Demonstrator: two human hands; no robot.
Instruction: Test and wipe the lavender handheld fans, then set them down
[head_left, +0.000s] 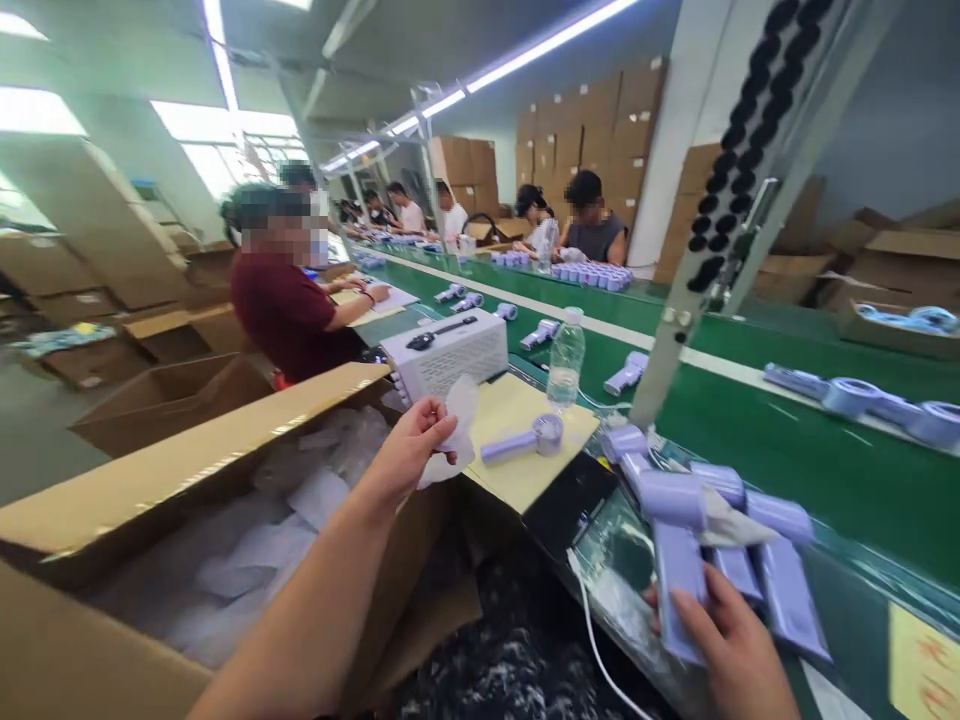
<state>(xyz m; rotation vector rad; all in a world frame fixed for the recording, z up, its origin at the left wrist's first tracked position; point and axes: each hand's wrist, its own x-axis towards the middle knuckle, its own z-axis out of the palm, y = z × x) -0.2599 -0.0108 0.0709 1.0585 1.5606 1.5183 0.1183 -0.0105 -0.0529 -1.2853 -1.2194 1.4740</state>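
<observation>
My left hand [409, 450] is raised above an open cardboard box [187, 470] and pinches a small clear plastic bag [456, 425]. My right hand [731, 650] at the lower right grips the handle of a lavender handheld fan [675, 540], one of several lying on the green belt's near edge. Another lavender fan [525, 440] lies on a yellow pad [517, 430] between my hands. The box is full of more clear bags [247, 550].
A white boxy device [446, 350] and a water bottle [565, 362] stand behind the pad. The green conveyor [787, 430] carries more fans. A slanted metal post [720, 240] crosses it. Several seated people work along both sides. Cardboard boxes stack behind.
</observation>
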